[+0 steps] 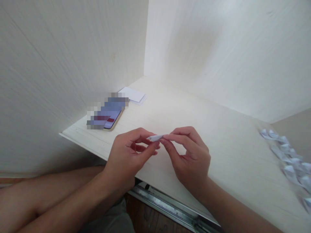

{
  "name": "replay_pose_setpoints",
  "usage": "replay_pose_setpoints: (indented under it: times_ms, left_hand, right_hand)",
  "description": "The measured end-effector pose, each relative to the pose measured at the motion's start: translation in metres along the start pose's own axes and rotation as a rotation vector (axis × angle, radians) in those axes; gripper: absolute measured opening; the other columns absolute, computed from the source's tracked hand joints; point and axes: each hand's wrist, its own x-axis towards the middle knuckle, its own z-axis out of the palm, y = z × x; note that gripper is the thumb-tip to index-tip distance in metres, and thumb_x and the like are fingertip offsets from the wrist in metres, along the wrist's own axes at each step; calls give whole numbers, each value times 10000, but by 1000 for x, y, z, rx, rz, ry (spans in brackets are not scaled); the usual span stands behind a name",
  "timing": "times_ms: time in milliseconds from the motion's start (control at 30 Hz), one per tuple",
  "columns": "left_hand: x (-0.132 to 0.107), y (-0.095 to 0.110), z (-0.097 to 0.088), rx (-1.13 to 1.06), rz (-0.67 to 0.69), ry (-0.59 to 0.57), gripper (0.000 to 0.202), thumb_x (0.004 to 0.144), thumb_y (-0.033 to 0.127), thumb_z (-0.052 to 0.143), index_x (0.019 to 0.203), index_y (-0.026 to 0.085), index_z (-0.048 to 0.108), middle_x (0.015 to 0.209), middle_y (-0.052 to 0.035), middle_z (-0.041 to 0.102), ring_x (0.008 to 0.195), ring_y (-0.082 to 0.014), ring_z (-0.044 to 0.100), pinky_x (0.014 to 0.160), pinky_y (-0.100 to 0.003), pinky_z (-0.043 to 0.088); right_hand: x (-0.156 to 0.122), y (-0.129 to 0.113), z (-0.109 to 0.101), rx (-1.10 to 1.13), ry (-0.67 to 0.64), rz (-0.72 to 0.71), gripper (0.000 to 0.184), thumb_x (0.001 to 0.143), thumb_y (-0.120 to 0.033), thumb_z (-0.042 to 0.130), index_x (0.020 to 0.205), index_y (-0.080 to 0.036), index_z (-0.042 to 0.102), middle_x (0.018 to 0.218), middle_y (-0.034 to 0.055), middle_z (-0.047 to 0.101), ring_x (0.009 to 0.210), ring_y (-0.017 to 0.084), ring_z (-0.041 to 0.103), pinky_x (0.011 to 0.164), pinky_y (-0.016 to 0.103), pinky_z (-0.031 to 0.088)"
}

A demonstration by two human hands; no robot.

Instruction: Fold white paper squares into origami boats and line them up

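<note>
A small folded piece of white paper (pixel 155 138) is held between both hands, just above the pale tabletop (pixel 233 155). My left hand (pixel 132 150) pinches its left end between thumb and fingers. From the other side, my right hand (pixel 190 150) grips the right end with thumb and forefinger. The paper is narrow and comes to a point at the left. Fingertips cover part of it, so its full shape is hidden.
A phone (pixel 109 111), partly pixelated, lies at the left near the wall. Behind it sits a stack of white paper sheets (pixel 133 94). Several folded white paper pieces (pixel 289 158) line the right side. A metal rail (pixel 160 202) runs under the table's front edge.
</note>
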Motion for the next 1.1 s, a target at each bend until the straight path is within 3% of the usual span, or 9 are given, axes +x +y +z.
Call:
replay_pose_setpoints:
  times_ms: [433,700,1100]
  left_hand:
    - [-5,-4,-1,51,54,-9,26,811,222,757,800,200,751,742,6,728,667,-144,740,583,-197,621]
    - [-2,-6,-3,137,119,2,37,822,201,726,789,198,743,737,4,724,658,-135,710,586,-198,587]
    - [3,-5,-10,223,161,-30,113,796,117,703,812,208,769,754,11,764,651,-126,693,606,-200,559]
  right_hand:
    - [0,-3,-2,-46,12,-75,203,843,-55,751,941,-232,731,888,35,671,770,157,647,620,314,540]
    - [0,1,-1,-69,-47,-40,119,876,-103,741,945,-190,699,896,40,643,816,152,632,698,312,541]
    - [1,4,1,2,-187,7,131,909,-157,682,886,-217,568,817,6,596,726,154,552,621,306,470]
